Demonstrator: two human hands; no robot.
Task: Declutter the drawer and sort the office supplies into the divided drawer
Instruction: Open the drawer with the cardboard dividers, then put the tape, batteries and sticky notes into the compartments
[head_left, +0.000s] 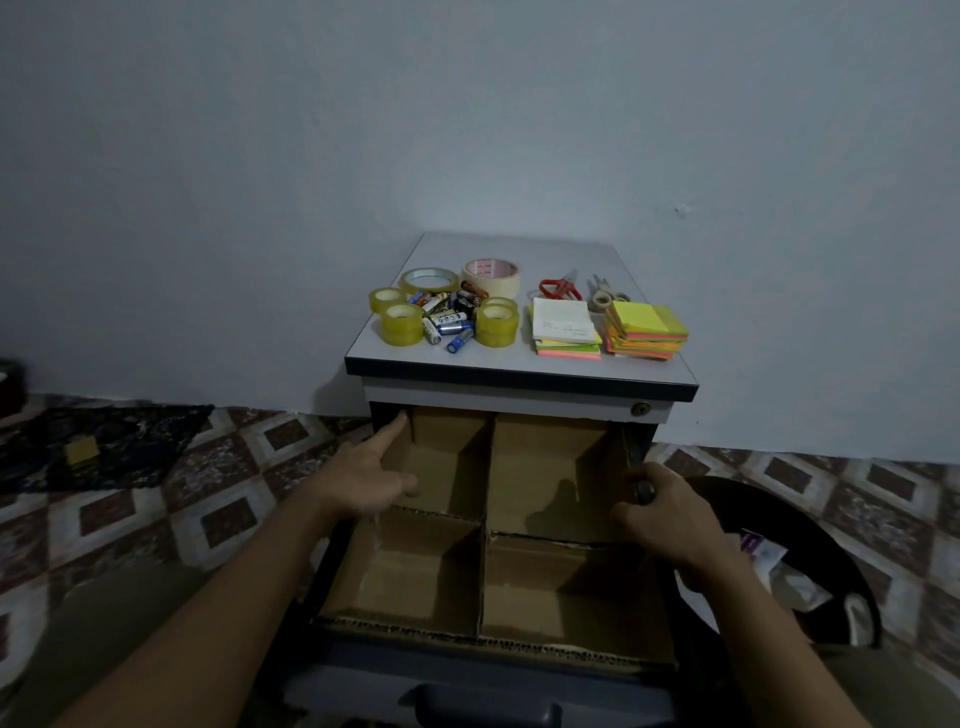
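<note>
L hand (369, 478): index straight, at drawer (405, 577) far-left corner. R hand (660, 506) grips drawer's right wall. Batteries (447, 314) lie farther, nearer L hand.

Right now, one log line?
drawer open, compartments empty | left hand points at back-left corner | right hand grips drawer wall | supplies on cabinet top

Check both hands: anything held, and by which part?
Left hand holds nothing; its index finger stretches toward the cardboard divider's far-left corner. Right hand grips the drawer by its right side wall, fingers curled over the rim.
</note>
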